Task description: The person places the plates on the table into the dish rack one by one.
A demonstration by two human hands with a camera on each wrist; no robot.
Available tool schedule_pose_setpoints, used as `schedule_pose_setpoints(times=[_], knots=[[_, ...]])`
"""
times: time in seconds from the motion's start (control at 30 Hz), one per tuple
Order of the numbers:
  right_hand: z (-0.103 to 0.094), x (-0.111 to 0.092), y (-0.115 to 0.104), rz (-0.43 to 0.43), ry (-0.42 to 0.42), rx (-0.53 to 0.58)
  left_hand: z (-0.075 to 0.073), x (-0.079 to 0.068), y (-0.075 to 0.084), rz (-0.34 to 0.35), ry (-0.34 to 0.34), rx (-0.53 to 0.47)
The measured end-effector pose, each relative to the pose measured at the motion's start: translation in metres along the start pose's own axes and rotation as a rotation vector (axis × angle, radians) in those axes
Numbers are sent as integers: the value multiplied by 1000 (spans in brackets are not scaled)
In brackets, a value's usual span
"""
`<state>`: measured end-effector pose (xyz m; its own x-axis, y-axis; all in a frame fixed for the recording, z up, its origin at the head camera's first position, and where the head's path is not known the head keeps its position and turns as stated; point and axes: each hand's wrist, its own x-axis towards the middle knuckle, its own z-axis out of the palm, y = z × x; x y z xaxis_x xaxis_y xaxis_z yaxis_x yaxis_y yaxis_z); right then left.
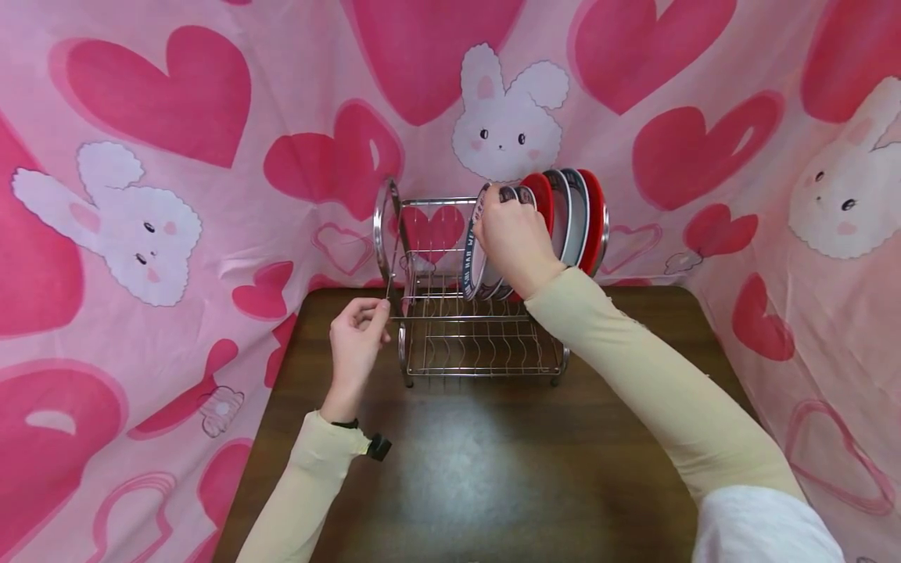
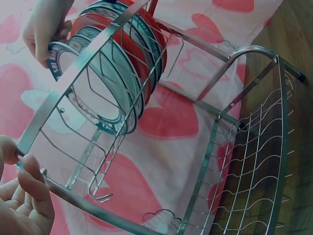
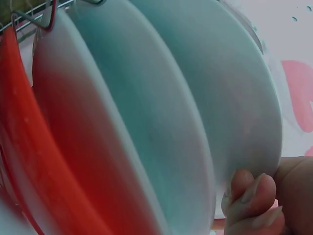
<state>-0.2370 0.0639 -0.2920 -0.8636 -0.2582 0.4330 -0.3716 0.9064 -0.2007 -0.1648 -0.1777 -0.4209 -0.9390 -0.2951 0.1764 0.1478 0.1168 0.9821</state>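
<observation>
A two-tier metal dish rack (image 1: 486,318) stands at the back of the table. My right hand (image 1: 517,238) grips the upper rim of a white plate with a dark lettered border (image 1: 469,262), the leftmost of a row of upright plates on the top tier. In the right wrist view, curled fingers (image 3: 252,196) lie against that plate's pale underside (image 3: 234,107). My left hand (image 1: 357,332) pinches the rack's front left corner between thumb and fingers, as the left wrist view shows at the metal bar (image 2: 36,127).
Beside the held plate stand several more plates, among them a red plate (image 1: 597,223) at the right end. The lower tier (image 1: 486,352) shows wavy wire slots. Pink heart-patterned cloth (image 1: 331,156) hangs behind and at both sides of the dark wooden table (image 1: 457,469).
</observation>
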Motion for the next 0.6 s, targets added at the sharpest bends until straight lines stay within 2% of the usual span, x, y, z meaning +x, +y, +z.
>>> schedule_pose_setpoints(times=[0.27,0.6], knots=[[7,3,0,7,-28,-15,1,1,-3,6,-2,-11],[9,4,-2,-11,-23,-39,1,2,-5,9,-11,-58]])
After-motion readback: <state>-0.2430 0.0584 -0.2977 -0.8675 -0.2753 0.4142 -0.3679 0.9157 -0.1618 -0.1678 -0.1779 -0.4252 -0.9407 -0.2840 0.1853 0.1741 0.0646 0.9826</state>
